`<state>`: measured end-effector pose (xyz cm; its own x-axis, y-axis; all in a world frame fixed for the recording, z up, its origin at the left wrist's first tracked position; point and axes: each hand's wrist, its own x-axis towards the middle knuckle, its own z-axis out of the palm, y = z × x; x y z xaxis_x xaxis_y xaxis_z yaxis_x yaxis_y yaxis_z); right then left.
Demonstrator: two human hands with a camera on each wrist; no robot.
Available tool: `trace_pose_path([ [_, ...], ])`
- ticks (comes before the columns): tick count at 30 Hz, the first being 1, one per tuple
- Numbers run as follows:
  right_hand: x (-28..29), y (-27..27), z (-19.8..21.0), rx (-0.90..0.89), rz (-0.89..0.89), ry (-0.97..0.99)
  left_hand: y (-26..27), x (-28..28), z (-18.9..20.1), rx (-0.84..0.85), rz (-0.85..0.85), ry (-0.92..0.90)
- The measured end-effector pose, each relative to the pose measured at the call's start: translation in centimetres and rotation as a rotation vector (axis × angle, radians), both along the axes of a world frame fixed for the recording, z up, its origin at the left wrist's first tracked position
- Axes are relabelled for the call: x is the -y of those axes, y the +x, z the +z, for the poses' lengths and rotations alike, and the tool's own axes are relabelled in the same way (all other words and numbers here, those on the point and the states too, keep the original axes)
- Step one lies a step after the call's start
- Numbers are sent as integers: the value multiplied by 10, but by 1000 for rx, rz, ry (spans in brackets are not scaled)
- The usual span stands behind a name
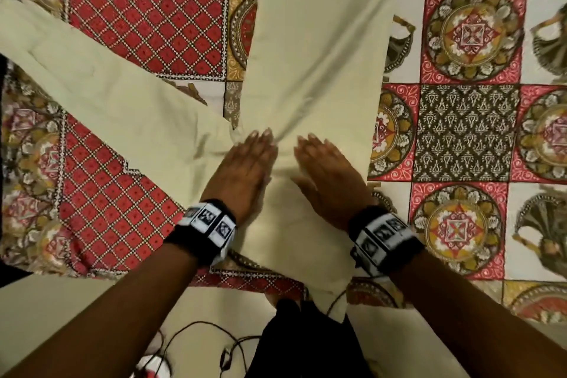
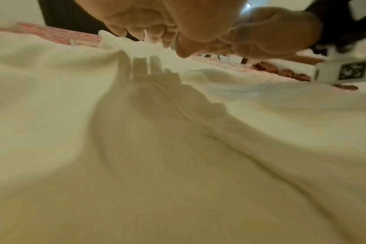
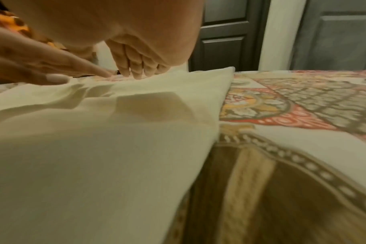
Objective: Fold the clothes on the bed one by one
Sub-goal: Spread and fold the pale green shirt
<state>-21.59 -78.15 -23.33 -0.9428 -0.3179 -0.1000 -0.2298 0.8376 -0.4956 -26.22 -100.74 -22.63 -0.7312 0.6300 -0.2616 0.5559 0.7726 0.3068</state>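
Observation:
A pale cream garment (image 1: 316, 49) lies spread on the patterned bed, one long part running away from me and another stretching off to the left (image 1: 92, 70). Both hands lie flat on it near the middle, side by side. My left hand (image 1: 245, 163) presses the cloth with straight fingers where the two parts meet and the fabric bunches. My right hand (image 1: 325, 172) rests flat just to its right. In the left wrist view the fingertips (image 2: 150, 38) touch wrinkled cloth (image 2: 178, 148). In the right wrist view the fingers (image 3: 134, 67) point down onto the garment (image 3: 94, 148).
The bedspread (image 1: 469, 132) carries red, gold and brown medallion squares on the right and a red lattice (image 1: 138, 24) on the left. Black cables (image 1: 196, 334) lie on the floor at the near edge. A dark door (image 3: 226, 33) stands beyond the bed.

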Motion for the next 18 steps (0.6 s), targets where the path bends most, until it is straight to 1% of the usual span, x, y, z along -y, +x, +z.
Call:
trace_pose_path([
  [1, 0, -18, -6, -3, 41, 15, -15, -4, -4, 53, -10, -45],
  [3, -11, -41, -21, 8, 95, 68, -42, 1, -10, 139, 49, -145],
  [5, -32, -46, -32, -8, 134, 130, -61, 15, -16, 119, 74, -215],
  [6, -40, -43, -34, -25, 118, 156, -67, 21, -18, 107, 85, -238],
  [7, -46, -41, -34, -29, 65, 175, -72, 24, -19, 102, 115, -249],
  [9, -48, -37, -33, -1, -60, 203, -76, 26, -17, 98, 192, -256],
  [10, -46, -36, -33, 19, -93, 217, -75, 25, -17, 97, 215, -258],
  [12, -44, -34, -34, 33, -109, 222, -74, 22, -16, 93, 250, -234],
  [14, -50, -35, -34, 24, -100, 184, -79, 18, -7, 50, 275, -162],
  [15, -55, -38, -32, 12, -105, 157, -84, 13, -1, 0, 252, -120],
  [16, -61, -42, -30, -12, -111, 132, -88, 5, 4, -53, 195, -84],
  [18, -71, -58, -22, -96, -76, 118, -100, -14, 8, -98, 12, -38],
])
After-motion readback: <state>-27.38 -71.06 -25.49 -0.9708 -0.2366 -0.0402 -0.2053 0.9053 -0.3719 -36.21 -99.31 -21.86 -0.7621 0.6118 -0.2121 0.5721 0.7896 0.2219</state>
